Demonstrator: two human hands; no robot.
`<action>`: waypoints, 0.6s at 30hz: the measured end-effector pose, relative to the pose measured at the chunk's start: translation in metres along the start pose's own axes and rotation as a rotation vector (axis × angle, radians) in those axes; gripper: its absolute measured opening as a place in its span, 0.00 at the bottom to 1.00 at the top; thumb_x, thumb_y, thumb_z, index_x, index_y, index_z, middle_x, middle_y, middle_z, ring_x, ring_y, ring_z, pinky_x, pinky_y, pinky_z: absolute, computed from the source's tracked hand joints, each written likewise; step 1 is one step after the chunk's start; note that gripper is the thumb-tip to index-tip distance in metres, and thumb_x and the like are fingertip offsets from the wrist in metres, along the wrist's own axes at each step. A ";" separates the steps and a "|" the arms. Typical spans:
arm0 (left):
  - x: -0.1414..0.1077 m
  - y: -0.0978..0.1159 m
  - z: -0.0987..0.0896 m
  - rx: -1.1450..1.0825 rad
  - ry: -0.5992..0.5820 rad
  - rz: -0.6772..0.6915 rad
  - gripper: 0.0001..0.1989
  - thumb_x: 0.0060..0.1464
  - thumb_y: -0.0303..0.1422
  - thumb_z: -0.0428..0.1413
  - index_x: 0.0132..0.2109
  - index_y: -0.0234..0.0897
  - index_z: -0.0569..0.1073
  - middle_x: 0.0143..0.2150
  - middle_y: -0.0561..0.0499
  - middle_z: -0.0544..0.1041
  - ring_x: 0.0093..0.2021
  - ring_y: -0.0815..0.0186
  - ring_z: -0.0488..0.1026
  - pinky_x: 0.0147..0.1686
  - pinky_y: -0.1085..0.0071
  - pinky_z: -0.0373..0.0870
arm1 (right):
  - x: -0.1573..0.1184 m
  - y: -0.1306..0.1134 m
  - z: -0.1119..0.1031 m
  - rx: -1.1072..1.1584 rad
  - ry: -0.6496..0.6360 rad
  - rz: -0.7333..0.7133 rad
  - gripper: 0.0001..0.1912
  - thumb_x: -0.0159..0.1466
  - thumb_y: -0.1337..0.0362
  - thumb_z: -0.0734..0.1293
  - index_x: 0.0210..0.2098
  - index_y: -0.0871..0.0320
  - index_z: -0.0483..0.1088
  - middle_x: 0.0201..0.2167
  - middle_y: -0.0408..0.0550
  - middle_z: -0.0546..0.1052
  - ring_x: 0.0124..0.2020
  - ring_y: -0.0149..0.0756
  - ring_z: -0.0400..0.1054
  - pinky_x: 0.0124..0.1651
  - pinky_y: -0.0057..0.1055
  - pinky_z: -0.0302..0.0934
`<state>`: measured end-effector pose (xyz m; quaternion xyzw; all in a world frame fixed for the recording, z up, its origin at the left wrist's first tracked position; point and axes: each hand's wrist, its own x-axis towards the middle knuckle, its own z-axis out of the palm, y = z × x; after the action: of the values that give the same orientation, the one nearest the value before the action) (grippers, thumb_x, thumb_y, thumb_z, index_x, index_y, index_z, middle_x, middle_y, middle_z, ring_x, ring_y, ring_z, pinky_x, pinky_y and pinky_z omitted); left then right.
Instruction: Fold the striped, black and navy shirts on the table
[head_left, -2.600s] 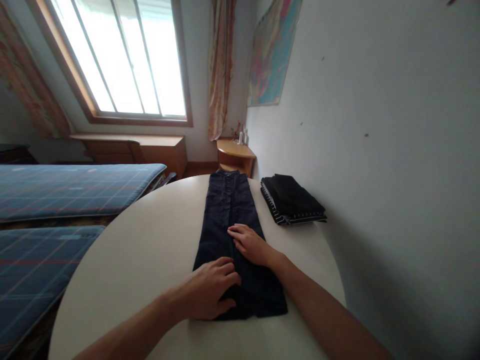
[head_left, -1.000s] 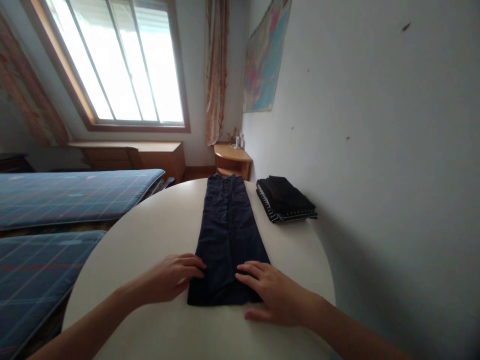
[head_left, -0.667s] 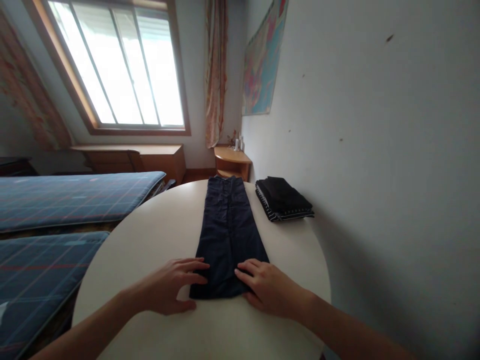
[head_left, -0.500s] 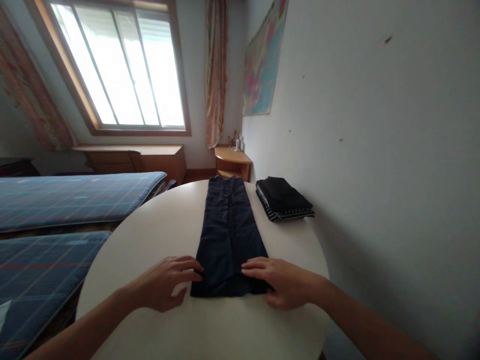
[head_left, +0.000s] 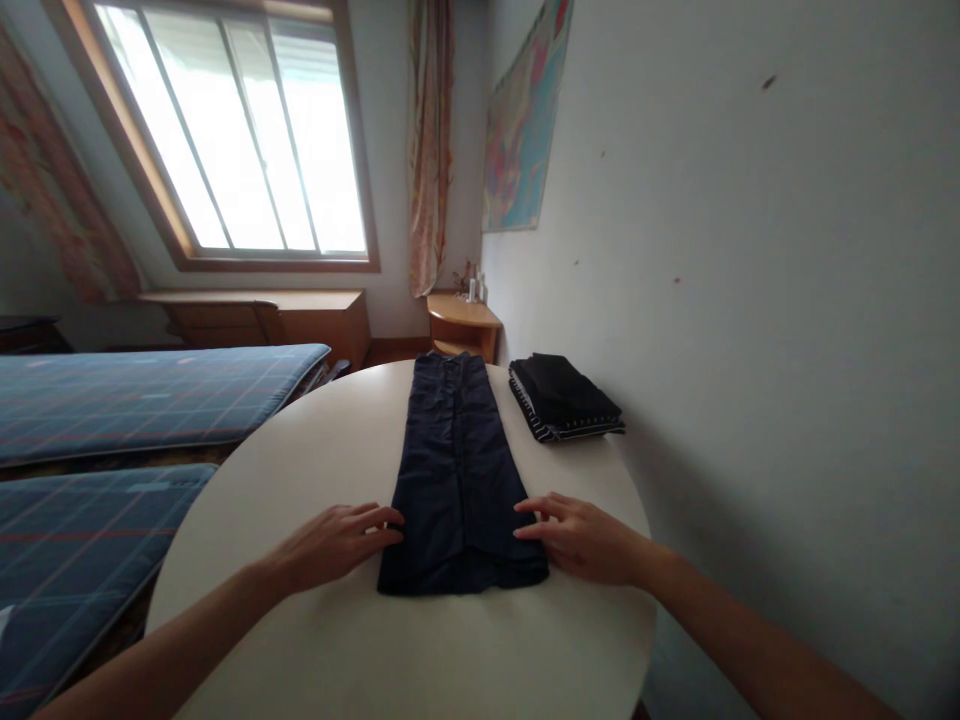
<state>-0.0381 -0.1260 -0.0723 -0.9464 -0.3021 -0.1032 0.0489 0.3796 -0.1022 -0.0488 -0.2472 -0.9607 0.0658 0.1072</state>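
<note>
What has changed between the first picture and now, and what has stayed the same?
The left hand moved from on top of the dark blue garment out to its left edge. The right hand moved from its middle toward the person and out to its right edge. Whether either grip pinches it is unclear. The garment stays spread on the table, with the folded black clothes beside it.

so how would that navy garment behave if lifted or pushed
The navy garment would probably sag when lifted, as its cloth shows soft creases and a wavy near edge. Pushed, it would likely bunch or slide rather than roll, since it lies flat on the white table.
</note>
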 end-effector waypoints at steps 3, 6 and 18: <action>0.004 0.002 -0.001 -0.003 0.012 0.005 0.17 0.65 0.23 0.46 0.53 0.44 0.72 0.55 0.48 0.76 0.50 0.62 0.75 0.45 0.68 0.75 | 0.001 0.002 0.009 -0.025 0.033 0.011 0.23 0.64 0.72 0.62 0.58 0.51 0.70 0.59 0.53 0.71 0.56 0.41 0.67 0.58 0.42 0.63; 0.009 0.006 -0.005 -0.032 0.030 -0.012 0.18 0.62 0.22 0.48 0.53 0.44 0.71 0.55 0.48 0.76 0.54 0.61 0.73 0.49 0.66 0.74 | 0.001 0.004 0.014 -0.040 0.062 0.045 0.26 0.63 0.71 0.63 0.60 0.50 0.69 0.60 0.53 0.70 0.61 0.43 0.62 0.62 0.46 0.58; 0.013 0.009 0.003 -0.165 -0.048 0.038 0.35 0.49 0.19 0.51 0.62 0.51 0.67 0.64 0.53 0.70 0.61 0.58 0.69 0.61 0.57 0.67 | 0.009 0.002 0.021 0.065 0.016 -0.004 0.30 0.57 0.75 0.65 0.57 0.50 0.71 0.59 0.48 0.73 0.59 0.43 0.66 0.63 0.43 0.56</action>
<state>-0.0220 -0.1261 -0.0727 -0.9550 -0.2757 -0.1039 -0.0348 0.3682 -0.0975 -0.0684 -0.2423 -0.9577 0.0948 0.1230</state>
